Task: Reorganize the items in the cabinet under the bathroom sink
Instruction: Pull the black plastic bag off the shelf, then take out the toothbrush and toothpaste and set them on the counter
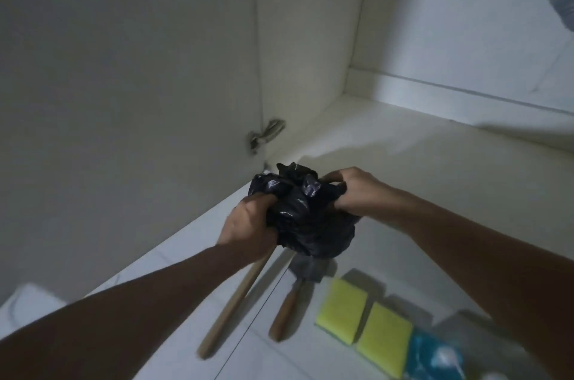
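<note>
**Compacting the Black Plastic Bag Before Stowage**

Current state. The black plastic bag [306,212] is held off the floor, gripped from both sides. The left hand [248,224] is clenched on the bag's left flank, with crumpled film bunched under the fingers. The right hand [348,190] grasps the upper right portion, fingers curled into the folds. The bag is the reference landmark for all positions below.

Surroundings. Beyond the bag and to its right lies the pale cabinet floor [435,156], bare where it is visible. Directly below the bag, on the white floor tiles [192,255], lie a long wooden handle [233,305] and a shorter wooden-handled brush [287,311] (its head is partly hidden by the bag). Below and right of the bag sit two yellow sponges [341,308] [385,339], side by side, with a blue packet [435,358] just beyond them.

Recommended procedure, judged from the present grip:

1. Press both hands inward together to expel trapped air; thin film springs back if released early.
2. Tuck loose ends toward the centre so nothing trails.
3. Keep the bundle above the items on the tiles to avoid dragging them.
4. Place it in the cabinet's rear corner, behind the bag, leaving the front for frequently used items.
</note>
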Available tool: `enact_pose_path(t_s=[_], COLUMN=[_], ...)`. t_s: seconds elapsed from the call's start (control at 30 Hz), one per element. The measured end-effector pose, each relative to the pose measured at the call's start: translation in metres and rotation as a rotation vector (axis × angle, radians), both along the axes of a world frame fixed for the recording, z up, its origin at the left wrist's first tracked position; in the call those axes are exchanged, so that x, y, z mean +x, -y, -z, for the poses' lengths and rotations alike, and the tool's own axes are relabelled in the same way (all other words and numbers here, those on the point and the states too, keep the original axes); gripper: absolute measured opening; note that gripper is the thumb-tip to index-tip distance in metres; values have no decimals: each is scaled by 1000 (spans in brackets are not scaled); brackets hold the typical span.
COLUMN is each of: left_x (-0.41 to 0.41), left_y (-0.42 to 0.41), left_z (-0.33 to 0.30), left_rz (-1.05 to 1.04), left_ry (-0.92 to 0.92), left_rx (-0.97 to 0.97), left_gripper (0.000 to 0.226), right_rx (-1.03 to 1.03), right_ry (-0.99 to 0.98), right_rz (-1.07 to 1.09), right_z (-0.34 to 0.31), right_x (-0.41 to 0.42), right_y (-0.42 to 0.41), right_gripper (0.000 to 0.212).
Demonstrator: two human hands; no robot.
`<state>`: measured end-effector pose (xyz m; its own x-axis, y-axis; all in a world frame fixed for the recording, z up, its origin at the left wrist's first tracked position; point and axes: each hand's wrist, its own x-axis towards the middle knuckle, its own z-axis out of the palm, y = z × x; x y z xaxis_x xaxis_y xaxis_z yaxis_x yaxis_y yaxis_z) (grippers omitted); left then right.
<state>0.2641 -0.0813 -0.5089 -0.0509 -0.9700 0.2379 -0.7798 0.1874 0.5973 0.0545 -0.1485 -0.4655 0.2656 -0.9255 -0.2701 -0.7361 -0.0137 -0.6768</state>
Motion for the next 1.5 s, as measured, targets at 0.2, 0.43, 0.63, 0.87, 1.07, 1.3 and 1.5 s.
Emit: enact_pose_path(t_s=[0.2,0.43,0.63,0.87,1.07,1.3,1.5], left_x=[94,201,263,285,295,261,192], left_y=[-122,-245,-311,-333,-312,-247,-183], left_z=[32,112,162,157,116,55,47], left_rz=[-127,-344,-416,-268,-152,25,128], left_ry=[1,113,354,310,530,893,721], left_rx=[60,160,400,736,937,1012,759], left_gripper=[28,33,45,116,131,52,53], right_rx=[-31,31,180,237,201,175,129], right_ry=[-151,-110,-39,-105,-126,-246,-353], right_rz=[-185,-329,-352,-448,-405,-386,-362], right_z=[25,106,171,194,167,138,115], right_x=[111,245,308,318,307,271,207], right_y=[-86,-187,-249,-278,-263,-234,-213], right_gripper=[40,56,62,53,61,28,41])
